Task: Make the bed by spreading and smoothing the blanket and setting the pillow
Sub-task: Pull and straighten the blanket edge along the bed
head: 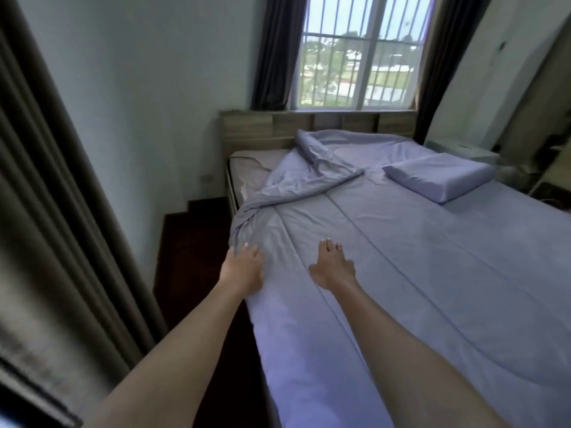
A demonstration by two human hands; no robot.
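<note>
While both bare forearms reach up from the bottom of the frame, the left hand (241, 268) lies fingers spread on the lilac blanket (417, 273) at the bed's left edge, and the right hand (332, 270) presses flat, fingers apart, just right of it. Beyond them, the blanket's upper left part is bunched and folded back, baring the mattress (247, 171). The pillow (438, 176) lies at centre right on the blanket. Farther up stand the wooden headboard (247, 128), the barred window (361, 50) and dark curtains (275, 50). No writing seems legible anywhere.
</note>
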